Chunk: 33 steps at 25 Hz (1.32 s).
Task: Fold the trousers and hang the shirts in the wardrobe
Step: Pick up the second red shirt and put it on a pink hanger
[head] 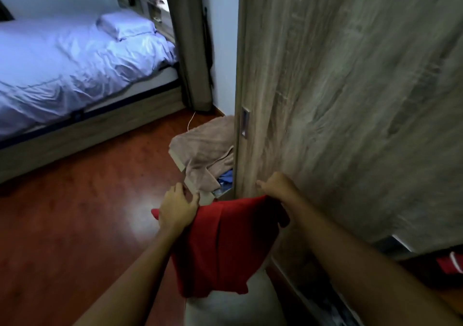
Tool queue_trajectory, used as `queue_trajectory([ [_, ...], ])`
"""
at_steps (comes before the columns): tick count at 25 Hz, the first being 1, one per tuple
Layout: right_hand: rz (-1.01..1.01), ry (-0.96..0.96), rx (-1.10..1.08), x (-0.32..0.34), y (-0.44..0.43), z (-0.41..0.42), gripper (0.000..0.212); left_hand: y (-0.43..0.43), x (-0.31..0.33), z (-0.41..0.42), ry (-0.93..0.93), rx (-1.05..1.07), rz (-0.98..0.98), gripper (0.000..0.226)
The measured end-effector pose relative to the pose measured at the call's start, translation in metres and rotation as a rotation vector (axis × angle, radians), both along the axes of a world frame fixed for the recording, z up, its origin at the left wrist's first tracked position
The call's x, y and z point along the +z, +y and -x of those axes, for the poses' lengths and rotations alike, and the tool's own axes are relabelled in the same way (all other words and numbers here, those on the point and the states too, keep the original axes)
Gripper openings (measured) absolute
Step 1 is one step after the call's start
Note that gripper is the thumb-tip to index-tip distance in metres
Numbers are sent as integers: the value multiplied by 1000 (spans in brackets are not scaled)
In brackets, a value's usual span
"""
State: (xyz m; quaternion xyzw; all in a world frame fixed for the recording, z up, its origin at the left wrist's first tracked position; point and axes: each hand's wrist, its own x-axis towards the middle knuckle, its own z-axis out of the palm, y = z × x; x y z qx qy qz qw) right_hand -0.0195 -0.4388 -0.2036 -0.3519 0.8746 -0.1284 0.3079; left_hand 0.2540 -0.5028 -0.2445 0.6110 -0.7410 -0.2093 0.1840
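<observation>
A red garment (225,245) hangs between my two hands in front of me, folded over and drooping downward. My left hand (176,208) grips its left upper edge. My right hand (275,187) grips the right upper edge, close to the wardrobe's wooden sliding door (338,100). Whether the garment is a shirt or trousers is unclear. The wardrobe's inside is hidden behind the door, except a dark gap at the lower right.
A beige garment (203,150) and something blue (226,176) lie in a box on the floor beside the door edge. A bed (62,70) with pale sheets and a pillow stands at left. Red-brown floor (75,225) lies between. A red-and-white item (451,263) shows at lower right.
</observation>
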Motion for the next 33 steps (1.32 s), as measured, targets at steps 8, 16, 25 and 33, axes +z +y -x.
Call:
queue_trajectory([
  [8, 14, -350, -40, -36, -19, 21, 14, 2, -4, 3, -114, -12, 90, 42],
  [16, 485, -999, -194, 33, 36, 8, 42, 4, -3, 3, -72, 16, 90, 51],
  [25, 291, -69, 69, 24, 39, -47, 43, 3, 0, 3, -101, 3, 100, 45],
  [33, 429, 89, -118, -4, 80, -119, 52, 6, -2, 4, -121, 19, 105, 41],
])
